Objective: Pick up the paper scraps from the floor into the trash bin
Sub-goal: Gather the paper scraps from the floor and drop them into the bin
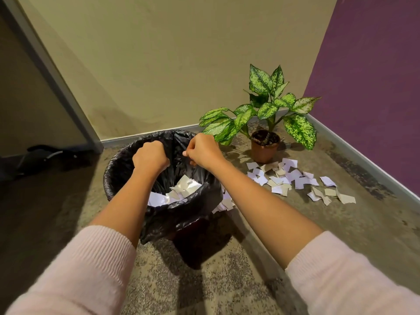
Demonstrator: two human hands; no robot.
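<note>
1. Left hand [151, 155]: over the mouth of the trash bin [118, 164], knuckles up, fingers curled under into a fist. The palm was hidden, so I could not tell whether it held anything.
2. Right hand [203, 151]: just beside the left, over the far right part of the rim, fingertips bunched against the thumb. Contents not visible either; cannot tell.
3. Bin: black liner [181, 214] draped loosely over the rim. Binned scraps [179, 189] lay against the near inner wall.
4. Loose scraps [288, 178]: the main patch lay on the floor [250, 246] right of the bin, toward its far right corner, in front of the potted plant [264, 146]. A few touched the bin's right foot.
5. Judgement: the step in hand was the drop. I would lower both hands inside the rim line before opening the fingers, palms down, so light paper falls straight instead of fluttering over the edge.
6. Risk noted: a wrist could catch the slack liner and fold it inward.
</note>
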